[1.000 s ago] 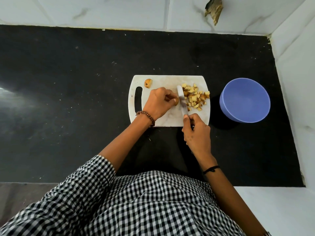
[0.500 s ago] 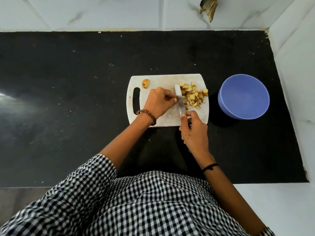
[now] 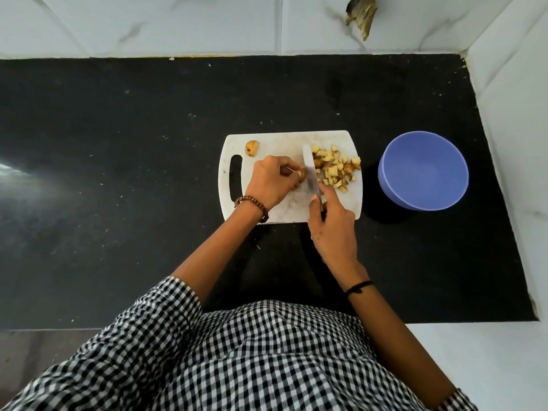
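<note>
While a diced potato pile (image 3: 335, 167) lay at the right of the cutting board (image 3: 284, 140), the left hand (image 3: 274, 180) pinched a last chunk (image 3: 301, 175) mid-board, the right hand (image 3: 332, 226) gripping the knife (image 3: 310, 170) against it; the blue bowl (image 3: 424, 170) stood unfilled.

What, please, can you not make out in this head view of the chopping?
All in the head view:
1. The piece being cut: mostly hidden under the fingers of the left hand.
2. The handle of the knife: enclosed by the right hand.
3. The brown thing on the wall: cut off by the top edge.
4. The diced pieces: too small to name the food.
</note>
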